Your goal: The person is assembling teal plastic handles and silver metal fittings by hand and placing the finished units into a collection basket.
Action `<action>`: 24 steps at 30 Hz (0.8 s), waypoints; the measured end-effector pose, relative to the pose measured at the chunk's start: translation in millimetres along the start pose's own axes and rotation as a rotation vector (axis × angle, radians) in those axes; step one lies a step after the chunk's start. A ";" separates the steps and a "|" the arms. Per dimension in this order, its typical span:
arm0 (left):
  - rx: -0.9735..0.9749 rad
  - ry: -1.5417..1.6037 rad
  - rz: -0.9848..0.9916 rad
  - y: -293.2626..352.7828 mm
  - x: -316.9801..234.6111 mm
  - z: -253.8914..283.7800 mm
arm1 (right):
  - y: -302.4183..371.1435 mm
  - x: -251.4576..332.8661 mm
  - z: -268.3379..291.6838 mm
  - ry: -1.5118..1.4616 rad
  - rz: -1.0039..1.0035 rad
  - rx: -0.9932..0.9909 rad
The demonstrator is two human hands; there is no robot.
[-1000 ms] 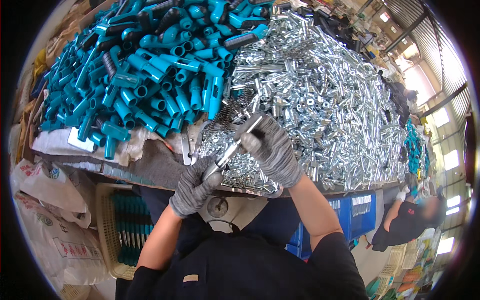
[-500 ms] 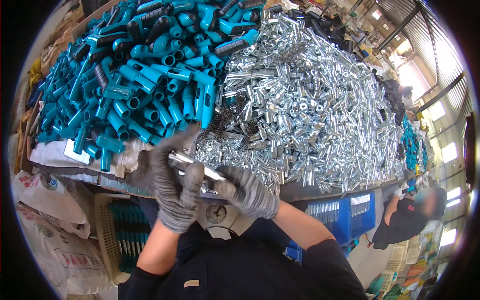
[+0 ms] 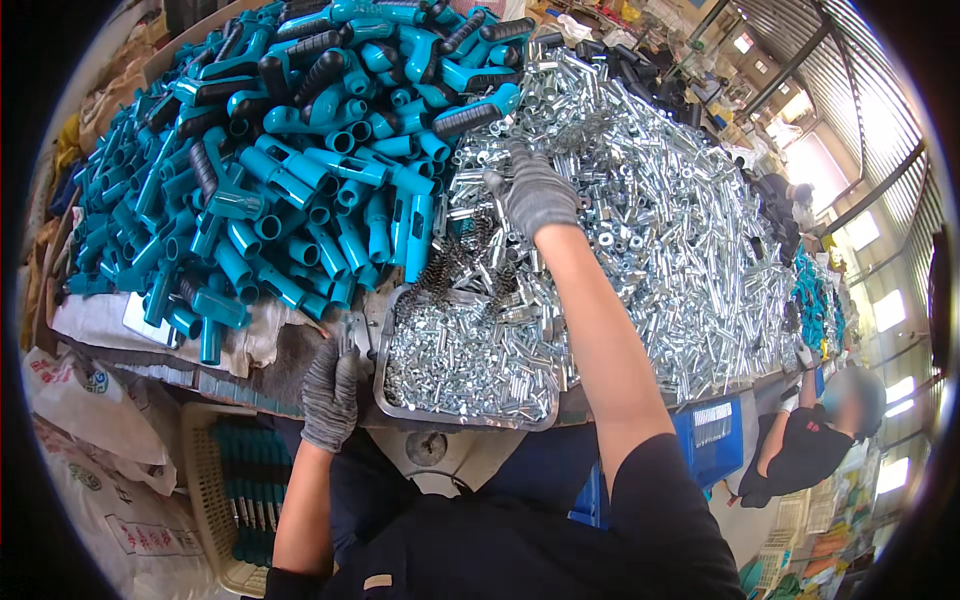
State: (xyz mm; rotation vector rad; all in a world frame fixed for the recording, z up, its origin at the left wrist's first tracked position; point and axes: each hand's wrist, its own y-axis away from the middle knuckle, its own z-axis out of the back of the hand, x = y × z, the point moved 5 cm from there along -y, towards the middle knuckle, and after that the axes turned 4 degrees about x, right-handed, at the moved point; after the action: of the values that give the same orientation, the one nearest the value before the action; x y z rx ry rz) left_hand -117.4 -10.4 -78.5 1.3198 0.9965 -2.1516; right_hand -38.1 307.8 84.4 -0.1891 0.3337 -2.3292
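Both my hands wear grey knit gloves. My left hand (image 3: 332, 398) is closed at the table's front edge, its fingers round a short shiny metal tube (image 3: 347, 336), seen mostly end-on and partly hidden. My right hand (image 3: 540, 198) reaches far forward, over the upper left of a large heap of silvery metal parts (image 3: 650, 230). Its thumb and fingers are apart, and the fingertips touch or nearly touch the tubes there. Between the hands, a shallow tray (image 3: 470, 421) holds small metal pins (image 3: 450, 360). Dark coil springs (image 3: 440, 270) lie just behind it.
A tall pile of teal tube-shaped housings with black grips (image 3: 290, 180) fills the table's left. Below stand a cream basket (image 3: 200, 480) of teal parts and white sacks (image 3: 110, 450). A blue bin (image 3: 712, 440) is at the lower right. Another person (image 3: 810, 440) works farther right.
My hands have parted from round the metal tube. The left has dropped toward the table edge with it; the right has swung forward to the metal heap, uncovering the tray.
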 end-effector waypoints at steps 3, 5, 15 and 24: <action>-0.129 0.301 0.101 2.5 15.6 3.0 | -19.0 3.9 -12.2 0.104 -0.129 0.188; -0.147 0.186 0.053 3.5 15.6 3.4 | -17.6 6.8 -14.2 0.115 -0.245 0.153; -0.052 0.497 0.219 3.3 8.5 6.4 | 4.5 12.7 9.9 -0.340 0.066 -0.055; 0.169 0.216 0.174 -6.0 -21.3 10.9 | 118.6 43.8 13.2 -1.167 0.285 0.690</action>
State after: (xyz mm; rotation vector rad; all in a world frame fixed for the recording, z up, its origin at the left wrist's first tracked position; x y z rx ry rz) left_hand -118.1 -15.0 -54.2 1.6827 0.7576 -2.0290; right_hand 14.5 193.9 63.5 -0.9877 -0.9269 -1.5765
